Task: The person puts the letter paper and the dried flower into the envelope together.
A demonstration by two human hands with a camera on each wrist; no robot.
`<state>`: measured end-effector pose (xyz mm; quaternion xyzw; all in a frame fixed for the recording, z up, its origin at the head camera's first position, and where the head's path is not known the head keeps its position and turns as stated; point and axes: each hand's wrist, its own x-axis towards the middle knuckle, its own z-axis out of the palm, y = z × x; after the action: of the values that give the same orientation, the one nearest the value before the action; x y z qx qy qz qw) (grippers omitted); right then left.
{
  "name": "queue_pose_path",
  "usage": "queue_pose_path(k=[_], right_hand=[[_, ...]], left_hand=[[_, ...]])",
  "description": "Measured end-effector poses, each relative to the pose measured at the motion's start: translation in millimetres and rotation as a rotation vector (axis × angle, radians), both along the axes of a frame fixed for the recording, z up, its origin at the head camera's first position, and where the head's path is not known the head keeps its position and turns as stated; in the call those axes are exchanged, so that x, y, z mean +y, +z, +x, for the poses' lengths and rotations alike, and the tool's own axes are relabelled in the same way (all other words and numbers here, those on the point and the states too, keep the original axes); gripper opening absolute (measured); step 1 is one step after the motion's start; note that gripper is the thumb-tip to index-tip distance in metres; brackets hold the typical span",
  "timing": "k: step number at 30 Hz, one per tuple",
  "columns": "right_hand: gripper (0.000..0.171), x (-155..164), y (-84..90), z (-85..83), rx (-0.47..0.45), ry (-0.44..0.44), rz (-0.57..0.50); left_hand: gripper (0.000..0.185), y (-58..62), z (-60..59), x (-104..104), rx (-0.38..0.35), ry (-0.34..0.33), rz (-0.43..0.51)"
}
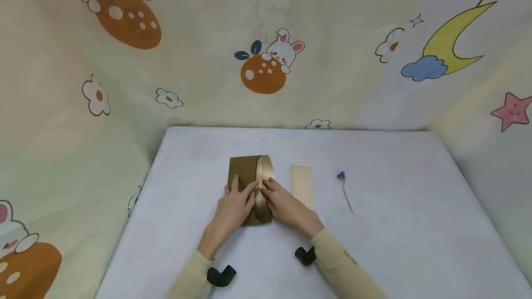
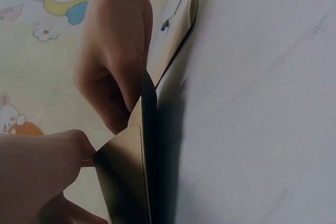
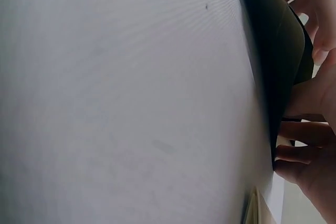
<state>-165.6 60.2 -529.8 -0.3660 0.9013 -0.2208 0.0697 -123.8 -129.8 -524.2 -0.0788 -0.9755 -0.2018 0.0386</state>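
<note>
A golden-brown envelope (image 1: 249, 170) lies on the white table (image 1: 395, 225), its flap (image 1: 262, 183) folded along the middle. My left hand (image 1: 243, 189) rests flat on the envelope's left half, fingers straight. My right hand (image 1: 269, 187) presses its fingertips on the flap from the right. In the left wrist view the flap (image 2: 131, 161) stands slightly raised; my left thumb (image 2: 79, 150) touches its tip and the right hand's fingers (image 2: 113, 77) bear down behind it. The right wrist view shows the dark envelope (image 3: 273, 51) edge-on, with fingers (image 3: 310, 135) against it.
A cream card (image 1: 302, 186) lies just right of the envelope, partly under my right hand. A dried purple flower sprig (image 1: 345, 188) lies further right. Cartoon-printed cloth walls (image 1: 266, 59) enclose the table at the back and sides.
</note>
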Motion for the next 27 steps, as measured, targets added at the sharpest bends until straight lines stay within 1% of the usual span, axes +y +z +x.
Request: queue_pose_path(k=[2, 4, 7, 9, 11, 14, 16, 19, 23, 26, 27], right_hand=[[0.034, 4, 1.4, -2.7, 0.013, -0.010, 0.006], [0.034, 6, 2.3, -4.9, 0.009, -0.007, 0.009], [0.034, 5, 2.3, -5.8, -0.004, 0.005, -0.002], [0.034, 4, 0.7, -4.3, -0.010, 0.005, -0.006], [0.034, 3, -1.2, -1.3, -0.013, 0.000, -0.009], [0.035, 2, -3.2, 2.4, -0.015, 0.000, 0.012], [0.036, 2, -1.6, 3.4, -0.020, 0.001, 0.024], [0.036, 1, 2.6, 1.5, -0.012, -0.015, 0.022], [0.035, 1, 4.0, -0.8, -0.003, -0.021, 0.006], [0.036, 1, 1.8, -0.2, 0.003, -0.009, 0.005], [0.036, 2, 1.6, -0.1, 0.009, -0.012, 0.005]], left_hand=[[0.036, 1.4, -4.2, 4, -0.012, -0.023, -0.021], [0.034, 3.2, -6.8, 6, -0.014, -0.030, -0.039], [0.035, 7.1, -7.0, 3, -0.032, -0.037, -0.060], [0.038, 8.4, -5.8, -1, -0.052, -0.049, -0.059], [0.047, 9.3, -3.8, -6, -0.080, -0.065, -0.052], [0.067, 10.8, -1.6, -14, -0.117, -0.107, -0.044], [0.081, 14.2, -1.4, -18, -0.145, -0.141, -0.044], [0.095, 21.8, -4.7, -23, -0.187, -0.179, -0.032], [0.103, 29.0, -7.6, -27, -0.271, -0.187, -0.005], [0.104, 29.3, -7.8, -28, -0.315, -0.194, -0.002], [0.105, 29.0, -8.2, -28, -0.318, -0.196, -0.003]])
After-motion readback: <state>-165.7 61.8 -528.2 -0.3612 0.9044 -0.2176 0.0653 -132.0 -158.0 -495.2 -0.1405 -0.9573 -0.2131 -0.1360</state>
